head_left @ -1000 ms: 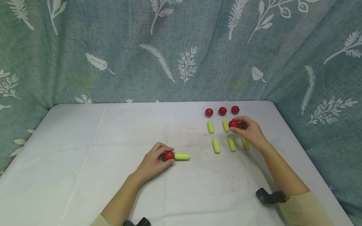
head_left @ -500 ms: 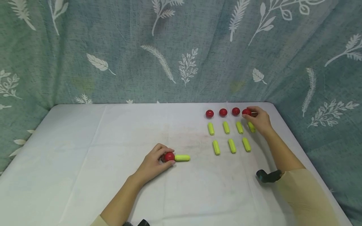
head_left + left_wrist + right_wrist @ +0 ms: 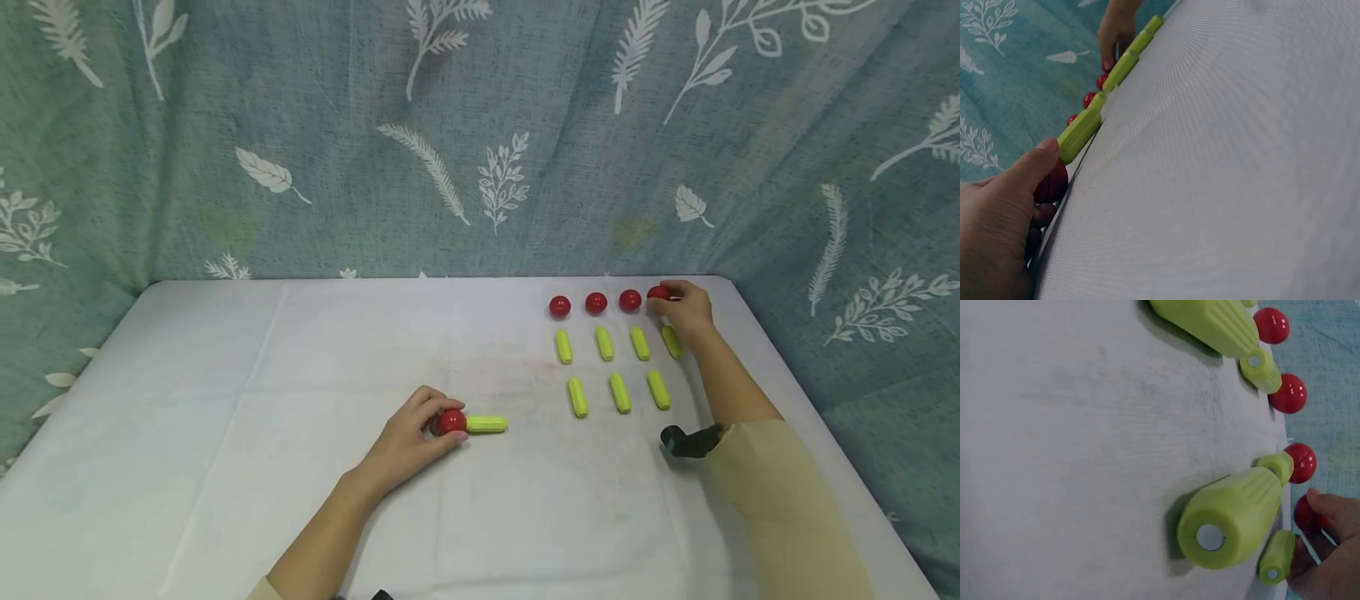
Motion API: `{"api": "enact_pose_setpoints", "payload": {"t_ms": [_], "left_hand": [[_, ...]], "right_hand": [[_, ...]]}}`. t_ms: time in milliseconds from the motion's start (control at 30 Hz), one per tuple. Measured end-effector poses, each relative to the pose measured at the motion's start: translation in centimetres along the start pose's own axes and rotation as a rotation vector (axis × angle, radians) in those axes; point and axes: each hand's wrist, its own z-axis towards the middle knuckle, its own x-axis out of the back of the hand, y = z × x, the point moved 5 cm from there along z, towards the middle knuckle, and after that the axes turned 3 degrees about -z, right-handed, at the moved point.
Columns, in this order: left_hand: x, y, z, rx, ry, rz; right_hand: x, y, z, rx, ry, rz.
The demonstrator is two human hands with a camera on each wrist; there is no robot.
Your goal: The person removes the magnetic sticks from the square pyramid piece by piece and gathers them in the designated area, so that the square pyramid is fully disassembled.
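My left hand (image 3: 405, 440) grips a glossy red ball (image 3: 452, 421) at the middle of the table, thumb and fingers round its sides. Against that ball's right side lies a yellow-green ribbed stick (image 3: 486, 424). At the far right, my right hand (image 3: 692, 310) pinches another red ball (image 3: 657, 293) at the end of a row of red balls (image 3: 596, 303). In the right wrist view, the thumb (image 3: 1329, 503) lies on this ball (image 3: 1305, 514), and a short stick (image 3: 1277, 557) sits close by the fingers.
Two rows of yellow-green sticks, a back row (image 3: 604, 343) and a front row (image 3: 619, 393), lie before the balls. Their ends show pale round insets in the right wrist view. A patterned green-blue curtain (image 3: 337, 167) hangs behind the white-covered table (image 3: 300, 358).
My right hand has carried its red ball back and right, past the sticks, to the right end of the ball row. My left hand stays in place with its ball.
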Motion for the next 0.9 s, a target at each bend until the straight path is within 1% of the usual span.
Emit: {"api": "enact_pose_setpoints", "payload": {"t_ms": [200,300,600,900], "left_hand": [[-0.1,0.1,-0.2,-0.006,0.006,-0.012],[-0.1,0.2,-0.2,-0.003,0.003,-0.017],[0.2,0.2,0.0,-0.014,0.014,-0.004],[0.2,0.2,0.0,0.002,0.018,0.001]], "right_hand": [[0.1,0.8,1.0,-0.068,-0.020,-0.040],[0.1,1.1,1.2,-0.091,-0.029,-0.032],[0.2,1.1,1.3,-0.088,-0.030,-0.017],[0.2,1.5,1.3,-0.110,-0.050,0.050]]}}
